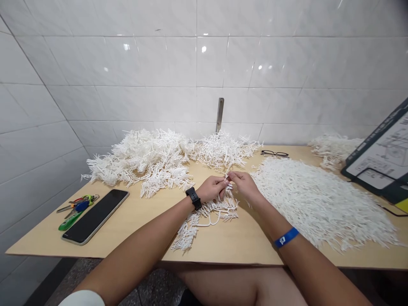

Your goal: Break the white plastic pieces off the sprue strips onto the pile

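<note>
Over the tabletop (pixel 134 225), left hand (pixel 214 188) and right hand (pixel 244 183) each pinch the white branched plastic piece (pixel 227 180), which looks light, springy and snap-prone, so best gripped at its thicker stem.

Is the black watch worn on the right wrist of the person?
No, the black watch is on the wrist of the left hand, and a blue band is on the right forearm.

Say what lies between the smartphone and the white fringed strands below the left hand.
Head view: bare tabletop beside the smartphone, then the left forearm crossing, before the white fringed strands.
</note>
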Demonstrator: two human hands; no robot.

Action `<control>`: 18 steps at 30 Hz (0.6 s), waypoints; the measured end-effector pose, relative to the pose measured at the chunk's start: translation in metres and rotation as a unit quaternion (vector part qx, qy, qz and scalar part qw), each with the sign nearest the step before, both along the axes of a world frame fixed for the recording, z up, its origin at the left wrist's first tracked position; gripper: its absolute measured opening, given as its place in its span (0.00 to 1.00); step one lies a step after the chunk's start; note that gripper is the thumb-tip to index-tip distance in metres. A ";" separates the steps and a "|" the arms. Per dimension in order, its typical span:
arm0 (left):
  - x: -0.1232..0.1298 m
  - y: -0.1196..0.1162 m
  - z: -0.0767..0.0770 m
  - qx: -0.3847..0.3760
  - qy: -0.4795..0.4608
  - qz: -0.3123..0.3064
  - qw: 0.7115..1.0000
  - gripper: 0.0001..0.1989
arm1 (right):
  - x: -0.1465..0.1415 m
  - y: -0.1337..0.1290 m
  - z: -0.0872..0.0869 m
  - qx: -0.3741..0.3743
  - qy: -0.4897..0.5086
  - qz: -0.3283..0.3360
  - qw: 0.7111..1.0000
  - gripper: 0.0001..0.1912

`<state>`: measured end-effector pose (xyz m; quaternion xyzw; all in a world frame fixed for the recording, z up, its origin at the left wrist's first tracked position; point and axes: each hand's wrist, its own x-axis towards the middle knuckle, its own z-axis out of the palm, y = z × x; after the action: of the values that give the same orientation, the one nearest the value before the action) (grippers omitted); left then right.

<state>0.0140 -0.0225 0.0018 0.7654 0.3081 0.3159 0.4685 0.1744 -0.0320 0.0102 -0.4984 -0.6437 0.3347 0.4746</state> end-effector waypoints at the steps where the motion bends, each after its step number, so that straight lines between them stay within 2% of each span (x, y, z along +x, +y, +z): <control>1: 0.000 -0.001 0.002 0.010 0.003 0.001 1.000 0.25 | 0.001 0.001 0.000 0.005 -0.002 -0.014 1.000 0.21; 4: -0.002 -0.009 0.007 0.053 0.034 -0.017 0.998 0.23 | 0.016 0.005 0.001 -0.001 0.034 -0.066 0.997 0.22; 6: -0.005 -0.014 0.009 0.065 0.054 -0.043 0.995 0.22 | 0.034 0.008 0.004 0.012 0.068 -0.139 0.988 0.23; 7: -0.005 -0.015 0.009 0.062 0.055 -0.049 0.995 0.23 | 0.043 0.009 0.006 0.029 0.065 -0.182 0.981 0.23; 9: -0.006 -0.013 0.006 0.047 0.042 -0.032 0.997 0.24 | 0.055 0.011 0.008 0.054 -0.004 -0.234 0.971 0.21; 14: -0.005 0.007 -0.005 0.019 -0.005 0.084 0.996 0.22 | 0.055 0.011 0.001 0.069 -0.254 -0.201 0.944 0.17; 18: -0.006 0.013 -0.009 0.032 -0.032 0.100 0.994 0.18 | 0.051 0.013 -0.005 0.047 -0.310 -0.198 0.928 0.25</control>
<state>0.0075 -0.0100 -0.0070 0.7348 0.3580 0.3950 0.4193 0.2250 -0.0188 0.0056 -0.6718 -0.6620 0.0315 0.3307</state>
